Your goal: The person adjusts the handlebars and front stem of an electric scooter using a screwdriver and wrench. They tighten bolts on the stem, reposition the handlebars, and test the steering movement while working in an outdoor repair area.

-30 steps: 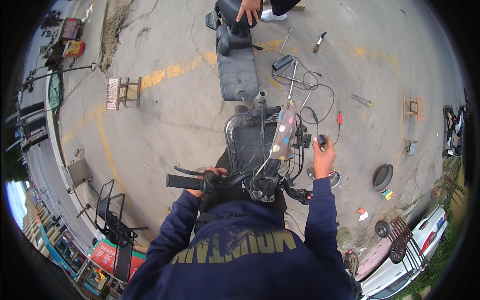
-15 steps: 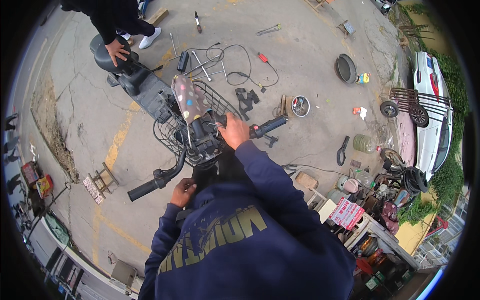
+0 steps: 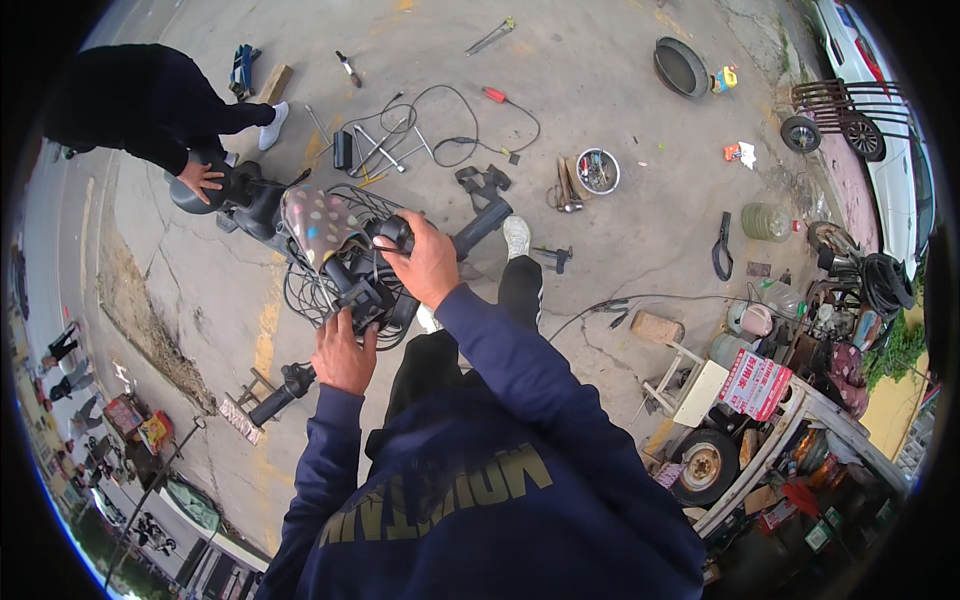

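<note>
Taking the black handlebar centre as the middle of my dial, I have the right hand at 2 o'clock, thumb and fingertips pinching a black rounded part just above that centre. Whether the part is loose or fixed there, I cannot tell. The left hand sits between 6 and 7 o'clock, fingers bent, thumb set apart, tips against the handlebar centre; whether they pinch anything is hidden from me.

For good control, I'd use the left hand as a brace and let the right make small turns of the wrist. A light pinch should be enough; forcing it could strain the curved dark wires near 9 o'clock. A co-worker's hand on the seat at 10 o'clock probably helps steadiness.

The handlebar's black parts look like hard, dull plastic and metal. Its cylindrical grips, the right one at 2 o'clock and the left one at 7, look rubbery. At 11 o'clock, a soft, creased polka-dot cover contrasts with the rough, cracked concrete.
</note>
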The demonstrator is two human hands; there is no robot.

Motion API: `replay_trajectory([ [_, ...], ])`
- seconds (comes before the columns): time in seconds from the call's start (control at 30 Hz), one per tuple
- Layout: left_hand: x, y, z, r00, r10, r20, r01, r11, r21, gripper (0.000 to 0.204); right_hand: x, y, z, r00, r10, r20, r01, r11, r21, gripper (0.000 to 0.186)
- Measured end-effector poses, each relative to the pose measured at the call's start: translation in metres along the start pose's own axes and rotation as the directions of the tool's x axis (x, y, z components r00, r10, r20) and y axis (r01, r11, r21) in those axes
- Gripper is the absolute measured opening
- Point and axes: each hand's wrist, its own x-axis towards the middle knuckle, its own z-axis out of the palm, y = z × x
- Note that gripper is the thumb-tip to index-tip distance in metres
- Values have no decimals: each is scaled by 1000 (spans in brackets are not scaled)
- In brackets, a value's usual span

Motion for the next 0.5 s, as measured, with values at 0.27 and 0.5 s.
replay_trajectory([
  [0.27,-1,1,-2,999,-40,5,40,999,-5,48,45,212,-207,696,660,-281,-479,720,502,40],
  [0.5,0,15,-10,986,-135,96,131,990,53,48,56,437,-278,136,952,-273,-745,280,606,47],
])
